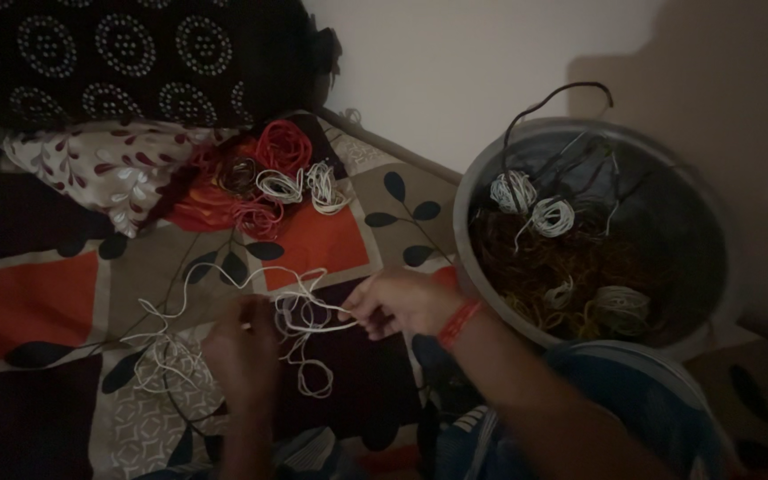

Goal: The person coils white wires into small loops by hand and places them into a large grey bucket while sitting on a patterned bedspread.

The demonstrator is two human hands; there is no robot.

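Note:
A long white cord lies in loose loops on a patterned bedsheet. My left hand holds part of the cord near its middle. My right hand, with a red band at the wrist, pinches a small coil of the same cord just to the right. The two hands are close together, a short stretch of cord between them. The scene is dim.
A large round metal tub at the right holds tangled dark and yellowish cords with several white coils. A heap of red and white coils lies further back on the sheet. A floral cloth and dark dotted fabric lie behind.

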